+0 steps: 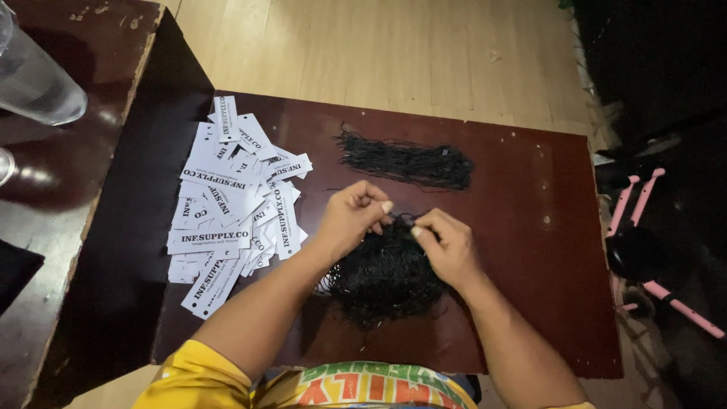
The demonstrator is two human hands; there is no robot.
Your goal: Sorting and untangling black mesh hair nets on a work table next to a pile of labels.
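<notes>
My left hand (pixel 350 217) and my right hand (pixel 447 244) meet over a tangled heap of thin black strings (pixel 385 282) on a dark red-brown table (pixel 530 250). Both hands pinch a black string between thumb and fingers just above the heap. A second, flatter bundle of black strings (pixel 409 161) lies farther back on the table. A spread pile of white rectangular paper tags with black print (pixel 231 204) lies to the left of my left hand.
A taller dark table (pixel 91 151) stands at the left with a clear plastic bottle (pixel 34 76) on it. Light wooden floor (pixel 379 53) lies beyond. A pink-framed object with a black round part (pixel 644 250) stands on the right.
</notes>
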